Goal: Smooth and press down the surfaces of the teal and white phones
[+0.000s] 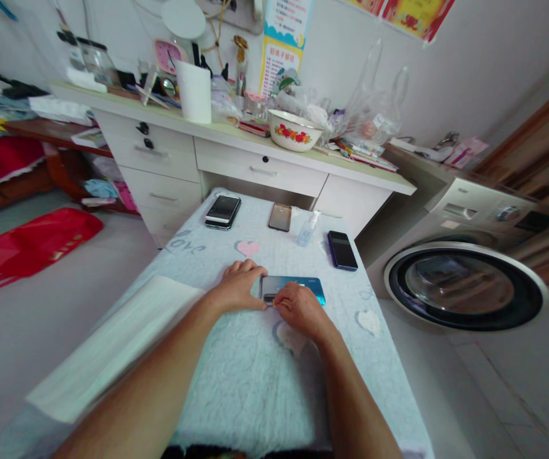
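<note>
On my head feed, biggest first: white desk (226, 159) with drawers across the back, things crowded along its top. Table (240, 382) in front of it, pale blue cloth over it with printed hearts and "love". Washing machine (465, 284) right of the table, round door facing in. Red bag (39, 239) lies on the floor off to the left. White sheet (116, 344) lies flat along the table's left side; can't tell if it's paper or fabric.

Desk top: floral bowl (294, 132) near the front edge, paper roll (194, 92) upright left of it, pink clock (169, 56) behind the roll.

Left hand (243, 288) — thumb and forefinger parted about the width of the blue phone (316, 292), bracing its left end. The phone lies mid-table, back up, long side running left-right. Right hand (300, 309) is over it, fingers curled in and fingertips bunched at the camera block (269, 298); can't tell whether they grip anything.

Other small stuff, beyond the hands: stacked phones (223, 211) at far left, dark phone (342, 250) by the right edge, phone case (280, 217) between them — and a clear spray bottle (307, 231) just right of the case, upright.
</note>
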{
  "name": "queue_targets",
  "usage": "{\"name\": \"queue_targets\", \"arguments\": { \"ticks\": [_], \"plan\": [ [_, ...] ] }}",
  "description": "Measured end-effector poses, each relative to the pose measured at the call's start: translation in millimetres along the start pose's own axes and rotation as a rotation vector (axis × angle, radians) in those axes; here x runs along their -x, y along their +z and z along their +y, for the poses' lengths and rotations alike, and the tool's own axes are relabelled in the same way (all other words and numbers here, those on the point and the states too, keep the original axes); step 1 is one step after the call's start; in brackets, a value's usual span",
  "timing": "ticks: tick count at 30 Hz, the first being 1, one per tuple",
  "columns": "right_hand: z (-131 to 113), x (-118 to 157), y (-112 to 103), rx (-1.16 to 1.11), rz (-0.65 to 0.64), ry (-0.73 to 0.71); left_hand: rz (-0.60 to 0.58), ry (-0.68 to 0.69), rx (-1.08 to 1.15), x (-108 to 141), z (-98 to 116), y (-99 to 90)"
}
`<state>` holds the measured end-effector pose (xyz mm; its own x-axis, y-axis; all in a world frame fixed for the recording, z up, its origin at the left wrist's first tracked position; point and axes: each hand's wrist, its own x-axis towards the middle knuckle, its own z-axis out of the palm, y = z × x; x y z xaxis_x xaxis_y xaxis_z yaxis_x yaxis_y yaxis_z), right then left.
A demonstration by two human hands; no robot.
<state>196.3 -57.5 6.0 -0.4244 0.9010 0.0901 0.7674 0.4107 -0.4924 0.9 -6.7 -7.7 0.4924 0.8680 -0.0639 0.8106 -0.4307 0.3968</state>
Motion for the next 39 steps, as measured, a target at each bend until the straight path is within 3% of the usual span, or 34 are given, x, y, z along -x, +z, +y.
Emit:
{"name": "queue_targets", "arguments": {
  "ticks": [14, 22, 30, 39],
  "plan": [
    [-2.7, -4.0, 4.9, 0.108, 0.01, 0.089, -0.002, -0.003, 0.004, -0.6, 0.3, 0.8],
    [-3.3, -7.7, 7.5, 0.122, 0.089, 0.162, -0.014, -0.007, -0.005, -0.4, 1.7, -0.8],
    [5.4, -4.5, 1.5, 0.004, 0.12, 0.066, -0.02, -0.007, 0.003, -0.3, 1.1, -1.4],
    [-0.3, -2.0, -1.1, 0.029, 0.003, 0.061, -0.013, -0.008, 0.007, 0.2, 1.2, -1.5]
  ]
}}
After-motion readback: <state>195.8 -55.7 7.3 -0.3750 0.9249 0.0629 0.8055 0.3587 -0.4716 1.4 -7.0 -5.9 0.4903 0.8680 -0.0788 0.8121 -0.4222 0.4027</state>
